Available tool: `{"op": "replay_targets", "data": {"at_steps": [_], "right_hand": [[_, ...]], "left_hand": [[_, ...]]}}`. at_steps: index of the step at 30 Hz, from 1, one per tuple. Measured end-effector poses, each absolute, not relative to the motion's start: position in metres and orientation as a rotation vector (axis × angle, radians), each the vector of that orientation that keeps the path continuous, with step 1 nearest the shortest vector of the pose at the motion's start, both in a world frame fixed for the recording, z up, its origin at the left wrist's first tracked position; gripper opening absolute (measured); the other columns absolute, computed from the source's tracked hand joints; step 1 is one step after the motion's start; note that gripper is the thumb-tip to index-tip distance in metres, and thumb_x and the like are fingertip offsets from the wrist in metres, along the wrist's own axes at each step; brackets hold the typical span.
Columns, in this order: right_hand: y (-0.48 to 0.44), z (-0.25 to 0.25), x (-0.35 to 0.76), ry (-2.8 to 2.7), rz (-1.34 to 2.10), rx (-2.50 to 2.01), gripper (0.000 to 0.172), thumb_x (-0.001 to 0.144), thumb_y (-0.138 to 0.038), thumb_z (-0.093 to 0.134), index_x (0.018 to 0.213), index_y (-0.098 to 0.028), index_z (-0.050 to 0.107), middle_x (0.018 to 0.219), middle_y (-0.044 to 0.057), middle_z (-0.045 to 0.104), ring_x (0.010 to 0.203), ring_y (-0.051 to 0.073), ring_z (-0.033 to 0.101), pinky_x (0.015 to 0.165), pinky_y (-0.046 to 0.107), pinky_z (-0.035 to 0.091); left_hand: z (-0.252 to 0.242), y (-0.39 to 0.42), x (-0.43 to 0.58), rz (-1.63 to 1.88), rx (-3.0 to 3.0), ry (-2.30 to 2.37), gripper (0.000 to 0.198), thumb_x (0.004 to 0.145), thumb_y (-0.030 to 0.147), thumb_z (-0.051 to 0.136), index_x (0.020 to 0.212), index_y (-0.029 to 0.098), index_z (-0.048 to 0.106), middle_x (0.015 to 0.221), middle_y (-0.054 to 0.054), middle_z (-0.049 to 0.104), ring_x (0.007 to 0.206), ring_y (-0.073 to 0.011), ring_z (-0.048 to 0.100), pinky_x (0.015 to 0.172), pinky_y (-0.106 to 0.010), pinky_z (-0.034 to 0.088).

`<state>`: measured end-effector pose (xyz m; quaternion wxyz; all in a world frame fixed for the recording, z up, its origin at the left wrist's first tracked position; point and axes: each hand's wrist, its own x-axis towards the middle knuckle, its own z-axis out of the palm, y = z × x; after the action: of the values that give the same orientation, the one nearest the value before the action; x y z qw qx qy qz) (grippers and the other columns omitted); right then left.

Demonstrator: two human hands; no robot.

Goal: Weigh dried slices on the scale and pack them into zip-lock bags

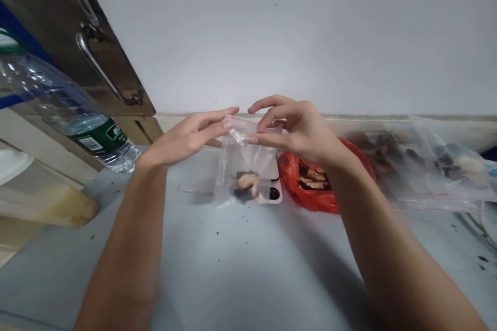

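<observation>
A clear zip bag (227,178) hangs upright between my hands, its red-lined top edge uppermost. Pale and dark dried pieces (247,186) lie in its bottom. My left hand (190,137) pinches the bag's top left corner between thumb and fingers. On the right side of the top edge, my right hand (289,124) grips the plastic with thumb and curled fingers, the index finger raised. Behind the bag, partly hidden, is a small white scale (276,191) with a dark round button. A red plastic bag (291,194) of brown dried pieces stands open beside it, partly behind my right forearm.
Several filled clear zip bags (438,176) lie at the right. At the left are a tilted-looking water bottle (99,137) with a green label and a plastic tub (58,196). A white wall (295,31) rises behind the table (217,279), which has dark crumbs on it.
</observation>
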<state>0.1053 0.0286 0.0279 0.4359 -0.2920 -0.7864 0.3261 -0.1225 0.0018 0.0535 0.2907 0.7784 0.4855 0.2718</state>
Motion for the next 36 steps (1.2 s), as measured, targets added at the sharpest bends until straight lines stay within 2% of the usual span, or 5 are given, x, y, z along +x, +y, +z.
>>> {"op": "replay_targets", "data": {"at_steps": [9, 12, 18, 24, 36], "right_hand": [[0.025, 0.038, 0.111, -2.069, 0.562, -0.968, 0.021, 0.078, -0.029, 0.083, 0.084, -0.02, 0.065, 0.072, -0.002, 0.06, 0.07, 0.016, 0.056, 0.068, 0.029, 0.042], [0.02, 0.042, 0.109, -2.117, 0.522, -0.98, 0.022, 0.084, -0.031, 0.079, 0.102, -0.02, 0.071, 0.077, 0.0, 0.065, 0.074, 0.018, 0.06, 0.072, 0.03, 0.045], [0.011, 0.048, 0.099, -2.182, 0.547, -0.918, 0.016, 0.093, -0.025, 0.067, 0.08, -0.018, 0.075, 0.078, 0.003, 0.072, 0.074, 0.017, 0.06, 0.075, 0.032, 0.046], [0.01, 0.049, 0.102, -2.148, 0.638, -0.89, 0.021, 0.085, -0.018, 0.067, 0.064, -0.018, 0.066, 0.065, 0.0, 0.063, 0.068, 0.014, 0.058, 0.059, 0.027, 0.042], [0.021, 0.042, 0.135, -2.006, 0.66, -0.999, 0.023, 0.084, -0.041, 0.077, 0.07, -0.023, 0.073, 0.069, 0.003, 0.07, 0.072, 0.02, 0.064, 0.07, 0.035, 0.051]], "left_hand": [[0.058, -0.004, -0.117, 0.979, 2.089, 1.354, 0.022, 0.086, 0.04, 0.071, 0.088, 0.018, 0.077, 0.083, -0.007, 0.08, 0.079, -0.0212, 0.077, 0.074, -0.031, 0.064], [0.06, -0.007, -0.11, 0.996, 2.156, 1.359, 0.02, 0.087, 0.038, 0.068, 0.078, 0.02, 0.069, 0.079, -0.006, 0.078, 0.077, -0.0207, 0.076, 0.072, -0.03, 0.061], [0.061, -0.012, -0.098, 0.955, 2.28, 1.352, 0.021, 0.089, 0.041, 0.064, 0.08, 0.022, 0.068, 0.079, -0.004, 0.077, 0.078, -0.0203, 0.074, 0.071, -0.029, 0.056], [0.061, -0.011, -0.097, 0.784, 2.498, 1.337, 0.026, 0.093, 0.039, 0.053, 0.082, 0.022, 0.07, 0.072, -0.001, 0.07, 0.07, -0.018, 0.066, 0.061, -0.027, 0.047], [0.065, -0.007, -0.112, 0.738, 2.534, 1.493, 0.029, 0.094, 0.042, 0.048, 0.079, 0.024, 0.066, 0.078, -0.001, 0.072, 0.076, -0.0196, 0.066, 0.072, -0.028, 0.048]]}}
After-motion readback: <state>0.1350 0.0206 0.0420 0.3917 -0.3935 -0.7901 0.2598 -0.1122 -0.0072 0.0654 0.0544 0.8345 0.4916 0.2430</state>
